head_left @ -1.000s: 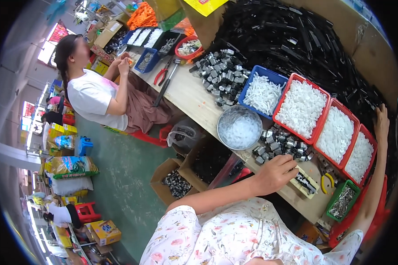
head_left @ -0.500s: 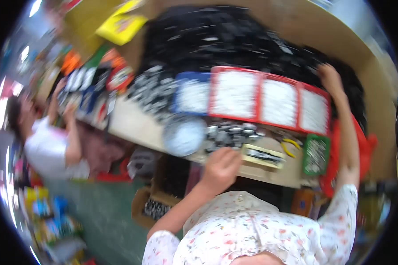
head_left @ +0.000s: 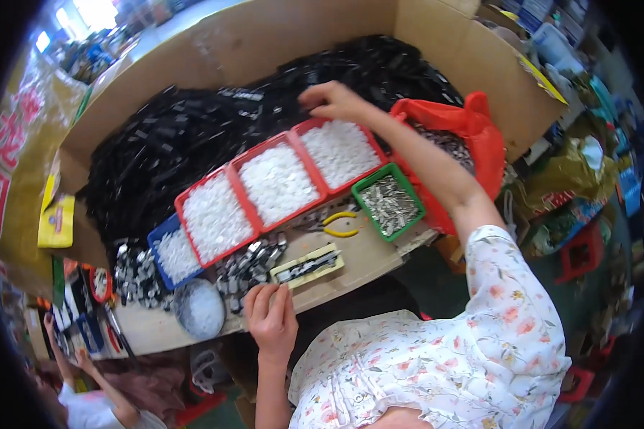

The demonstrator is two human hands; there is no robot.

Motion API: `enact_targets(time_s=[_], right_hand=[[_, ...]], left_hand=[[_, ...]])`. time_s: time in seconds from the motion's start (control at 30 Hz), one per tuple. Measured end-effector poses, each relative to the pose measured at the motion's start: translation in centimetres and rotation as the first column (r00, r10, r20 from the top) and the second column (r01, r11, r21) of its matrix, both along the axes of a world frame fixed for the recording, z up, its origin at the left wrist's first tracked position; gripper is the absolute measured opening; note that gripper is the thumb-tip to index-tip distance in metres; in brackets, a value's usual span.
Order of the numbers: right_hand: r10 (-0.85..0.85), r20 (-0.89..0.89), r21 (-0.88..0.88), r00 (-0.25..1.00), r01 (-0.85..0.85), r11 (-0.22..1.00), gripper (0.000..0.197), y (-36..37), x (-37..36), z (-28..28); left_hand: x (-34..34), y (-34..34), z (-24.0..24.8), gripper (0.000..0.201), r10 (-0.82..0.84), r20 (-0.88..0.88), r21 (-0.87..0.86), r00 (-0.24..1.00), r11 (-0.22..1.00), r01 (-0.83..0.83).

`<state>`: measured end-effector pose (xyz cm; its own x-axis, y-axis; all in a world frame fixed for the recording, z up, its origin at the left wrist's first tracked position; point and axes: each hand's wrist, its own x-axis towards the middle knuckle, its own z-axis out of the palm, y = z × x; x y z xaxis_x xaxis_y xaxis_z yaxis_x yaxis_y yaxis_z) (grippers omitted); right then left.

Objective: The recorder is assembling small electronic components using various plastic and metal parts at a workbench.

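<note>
My left hand (head_left: 270, 320) is at the table's front edge, beside the left end of a cream block-shaped holder (head_left: 308, 266) that has a dark strip with silvery parts lying along it. Its fingers are curled and pressed together; anything inside them is hidden. My right arm stretches across the table. Over a large heap of black plastic pieces (head_left: 172, 143), just behind the red trays of small white parts (head_left: 283, 187), hangs my right hand (head_left: 334, 101), fingers bent, thumb apart from the index finger. No piece shows in it.
Yellow-handled pliers (head_left: 340, 224) lie near a green tray of metal pins (head_left: 390, 202). A red bag (head_left: 479, 129) stands to the right. Left are a blue tray (head_left: 173, 252) and a round bowl (head_left: 199, 309). Cardboard walls (head_left: 286, 39) enclose the heap. Another person (head_left: 86, 400) works at lower left.
The view has turned, swinging the table around and bringing the co-worker to the lower left. My right hand has shifted left along the back of the red trays. My left hand stays by the holder.
</note>
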<state>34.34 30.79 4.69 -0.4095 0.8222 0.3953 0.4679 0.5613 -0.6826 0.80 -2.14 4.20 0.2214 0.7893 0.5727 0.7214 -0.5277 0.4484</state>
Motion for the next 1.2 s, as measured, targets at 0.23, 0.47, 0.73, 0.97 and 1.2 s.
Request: enact_targets(time_s=[0.23,0.47,0.73,0.97,1.2], right_hand=[[-0.404,0.228,0.183,0.886,0.368,0.911,0.032,1.8,2.4,1.1],[-0.444,0.523,0.369,0.728,0.276,0.888,0.035,6.2,0.5,0.6],[-0.475,0.728,0.535,0.494,0.024,0.845,0.018,11.5,0.6,0.3],[-0.549,0.619,0.689,0.562,-0.052,0.723,0.007,8.0,0.9,4.8],[-0.379,0.551,0.655,0.743,-0.105,0.748,0.019,-8.3,-5.3,7.1]], left_hand=[[-0.5,0.7,-0.1,0.019,0.017,-0.009,-0.03,1.0,0.999,-0.017],[-1.1,1.1,-0.7,0.019,0.05,0.025,-0.082,0.998,0.995,-0.048],[-2.4,1.9,-0.4,0.019,0.105,-0.004,-0.119,0.994,0.987,-0.105],[-2.1,1.7,-0.2,0.018,0.096,0.011,-0.113,0.995,0.989,-0.094],[-0.2,3.3,1.1,0.034,0.139,0.385,-0.385,0.913,0.923,0.022]])
